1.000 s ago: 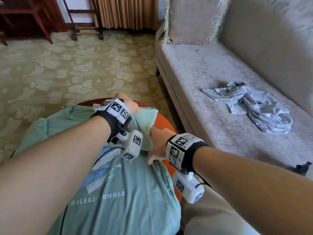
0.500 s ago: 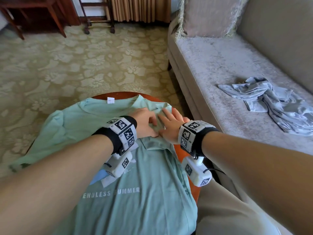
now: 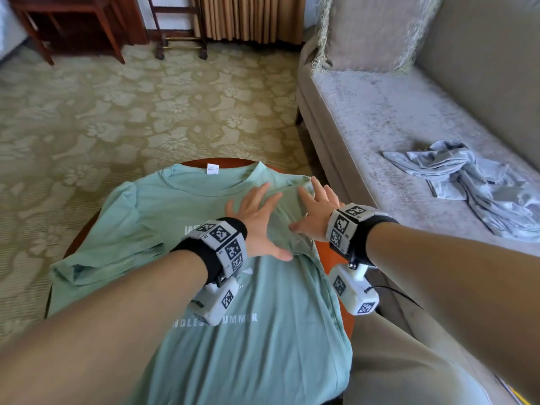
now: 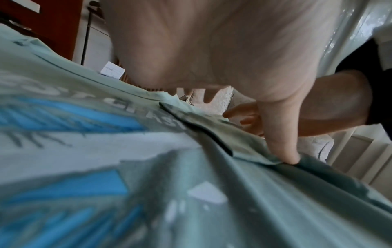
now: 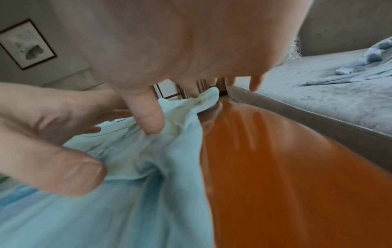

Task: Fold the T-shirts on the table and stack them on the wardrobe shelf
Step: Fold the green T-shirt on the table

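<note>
A mint-green T-shirt with white lettering lies face up on the round wooden table, its right sleeve folded in over the chest. My left hand lies flat with spread fingers on that folded sleeve, thumb pressing its hem. My right hand rests beside it with straight fingers on the shoulder edge of the shirt. A second, grey-blue T-shirt lies crumpled on the sofa seat to the right.
A grey sofa with a fringed cushion runs along the right, close to the table. Patterned carpet covers the floor ahead. Dark wooden furniture and a wheeled rack stand at the far wall.
Both hands have let go of the folded sleeve and opened. They now lie flat on the cloth, fingers spread, a little farther toward the collar.
</note>
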Action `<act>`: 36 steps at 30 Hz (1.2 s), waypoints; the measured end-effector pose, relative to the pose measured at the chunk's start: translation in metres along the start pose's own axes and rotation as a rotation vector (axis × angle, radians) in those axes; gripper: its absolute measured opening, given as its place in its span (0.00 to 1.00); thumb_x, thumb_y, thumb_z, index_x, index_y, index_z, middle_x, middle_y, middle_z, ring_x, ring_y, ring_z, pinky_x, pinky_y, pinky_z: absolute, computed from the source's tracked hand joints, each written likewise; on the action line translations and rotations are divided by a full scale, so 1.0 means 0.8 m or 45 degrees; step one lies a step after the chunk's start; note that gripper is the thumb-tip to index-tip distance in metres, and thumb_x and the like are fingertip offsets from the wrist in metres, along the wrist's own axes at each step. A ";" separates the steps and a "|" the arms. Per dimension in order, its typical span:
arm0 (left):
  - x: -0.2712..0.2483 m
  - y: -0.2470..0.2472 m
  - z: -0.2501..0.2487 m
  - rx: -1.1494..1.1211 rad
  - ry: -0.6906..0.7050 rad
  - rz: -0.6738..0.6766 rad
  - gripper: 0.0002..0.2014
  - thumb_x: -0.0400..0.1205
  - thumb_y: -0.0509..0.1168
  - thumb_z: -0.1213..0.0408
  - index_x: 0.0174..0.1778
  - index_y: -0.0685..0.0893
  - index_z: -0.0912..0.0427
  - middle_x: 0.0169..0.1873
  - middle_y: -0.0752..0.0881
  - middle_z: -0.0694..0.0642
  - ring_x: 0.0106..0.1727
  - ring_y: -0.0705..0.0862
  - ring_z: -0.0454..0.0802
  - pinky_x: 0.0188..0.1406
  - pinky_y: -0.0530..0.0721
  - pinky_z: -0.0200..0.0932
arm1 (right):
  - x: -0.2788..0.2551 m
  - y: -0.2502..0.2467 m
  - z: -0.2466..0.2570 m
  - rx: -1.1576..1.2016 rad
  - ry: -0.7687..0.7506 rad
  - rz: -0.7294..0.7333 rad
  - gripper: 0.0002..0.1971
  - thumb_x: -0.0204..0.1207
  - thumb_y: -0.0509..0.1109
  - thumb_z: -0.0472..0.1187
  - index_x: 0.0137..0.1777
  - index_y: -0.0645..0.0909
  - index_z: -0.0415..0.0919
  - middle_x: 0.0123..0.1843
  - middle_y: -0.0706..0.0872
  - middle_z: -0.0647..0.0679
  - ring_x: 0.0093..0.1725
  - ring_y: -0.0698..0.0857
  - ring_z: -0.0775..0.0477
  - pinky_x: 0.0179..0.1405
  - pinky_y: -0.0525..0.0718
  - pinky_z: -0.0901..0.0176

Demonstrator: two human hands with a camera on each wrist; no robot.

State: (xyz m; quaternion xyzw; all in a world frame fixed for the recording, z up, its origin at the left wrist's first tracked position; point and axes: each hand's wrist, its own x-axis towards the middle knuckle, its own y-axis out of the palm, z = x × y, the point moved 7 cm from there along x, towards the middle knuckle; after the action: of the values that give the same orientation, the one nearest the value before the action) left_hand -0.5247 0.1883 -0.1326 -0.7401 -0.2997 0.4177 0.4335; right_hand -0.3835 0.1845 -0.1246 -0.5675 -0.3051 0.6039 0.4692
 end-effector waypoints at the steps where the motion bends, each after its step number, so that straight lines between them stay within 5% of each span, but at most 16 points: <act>1: -0.006 0.001 0.003 -0.023 -0.048 0.020 0.66 0.61 0.74 0.28 0.84 0.36 0.43 0.82 0.29 0.44 0.85 0.33 0.51 0.80 0.40 0.71 | -0.006 -0.002 0.001 0.055 0.028 -0.026 0.48 0.68 0.73 0.59 0.84 0.52 0.52 0.86 0.39 0.52 0.85 0.42 0.43 0.80 0.55 0.40; 5: -0.028 0.017 -0.004 -0.074 -0.201 0.129 0.69 0.61 0.71 0.26 0.83 0.29 0.47 0.82 0.26 0.52 0.84 0.30 0.57 0.79 0.43 0.75 | -0.041 -0.001 -0.001 0.168 0.111 -0.120 0.50 0.55 0.80 0.59 0.77 0.61 0.48 0.72 0.61 0.48 0.72 0.62 0.44 0.67 0.72 0.48; 10: -0.053 0.027 0.011 -0.234 -0.268 0.141 0.64 0.68 0.76 0.38 0.85 0.34 0.50 0.82 0.27 0.54 0.84 0.30 0.56 0.82 0.49 0.67 | -0.078 -0.001 -0.024 0.003 0.227 -0.147 0.39 0.64 0.75 0.45 0.74 0.60 0.44 0.70 0.61 0.45 0.70 0.62 0.41 0.64 0.75 0.47; 16: -0.105 -0.015 0.092 -0.229 -0.381 -0.171 0.53 0.70 0.73 0.40 0.85 0.49 0.50 0.84 0.37 0.49 0.86 0.40 0.52 0.82 0.43 0.66 | -0.088 -0.020 0.028 0.111 0.267 -0.227 0.38 0.64 0.74 0.52 0.74 0.64 0.45 0.71 0.63 0.45 0.72 0.63 0.41 0.67 0.73 0.45; 19: -0.141 -0.040 0.156 -0.174 -0.571 -0.297 0.48 0.67 0.77 0.49 0.80 0.58 0.48 0.80 0.51 0.54 0.82 0.53 0.56 0.80 0.53 0.63 | -0.075 -0.017 0.103 0.152 0.100 -0.258 0.38 0.67 0.73 0.53 0.77 0.64 0.49 0.76 0.60 0.47 0.76 0.60 0.43 0.71 0.71 0.45; 23: -0.189 -0.035 0.232 -0.103 -0.732 -0.248 0.37 0.66 0.74 0.51 0.71 0.69 0.48 0.70 0.61 0.55 0.73 0.62 0.57 0.70 0.65 0.57 | -0.062 0.015 0.213 0.088 -0.178 -0.187 0.36 0.75 0.68 0.51 0.81 0.59 0.50 0.83 0.51 0.49 0.82 0.52 0.44 0.77 0.65 0.43; 26: -0.208 -0.018 0.268 -0.159 -0.752 -0.253 0.30 0.69 0.72 0.46 0.66 0.73 0.46 0.66 0.65 0.53 0.68 0.64 0.55 0.67 0.66 0.57 | -0.064 0.063 0.273 -0.024 -0.310 0.004 0.41 0.79 0.64 0.57 0.85 0.46 0.51 0.86 0.37 0.52 0.85 0.39 0.44 0.81 0.53 0.38; 29: -0.218 -0.022 0.286 -0.227 -0.732 -0.378 0.18 0.77 0.68 0.52 0.61 0.79 0.51 0.65 0.71 0.54 0.66 0.70 0.56 0.67 0.72 0.56 | -0.070 0.105 0.292 -0.122 -0.385 0.033 0.48 0.76 0.64 0.65 0.85 0.39 0.49 0.86 0.36 0.51 0.85 0.36 0.43 0.82 0.46 0.40; 33: -0.231 -0.049 0.329 -0.669 -0.918 -0.664 0.10 0.85 0.60 0.63 0.53 0.83 0.65 0.53 0.85 0.64 0.48 0.81 0.61 0.45 0.81 0.50 | -0.061 0.104 0.281 -0.017 -0.248 -0.016 0.57 0.65 0.74 0.66 0.85 0.41 0.47 0.86 0.44 0.52 0.85 0.38 0.42 0.83 0.45 0.40; 36: -0.240 -0.039 0.387 -1.274 -1.179 -0.843 0.15 0.84 0.58 0.62 0.59 0.81 0.69 0.51 0.85 0.68 0.53 0.84 0.67 0.57 0.85 0.59 | -0.052 0.083 0.282 -0.020 -0.138 -0.051 0.56 0.58 0.78 0.59 0.82 0.49 0.49 0.82 0.54 0.50 0.85 0.44 0.42 0.81 0.50 0.38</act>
State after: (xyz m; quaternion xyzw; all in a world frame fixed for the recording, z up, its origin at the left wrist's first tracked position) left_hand -0.8894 0.1685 -0.1208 -0.4690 -0.8114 0.3480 -0.0216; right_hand -0.6212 0.1588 -0.1298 -0.5314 -0.3462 0.6217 0.4596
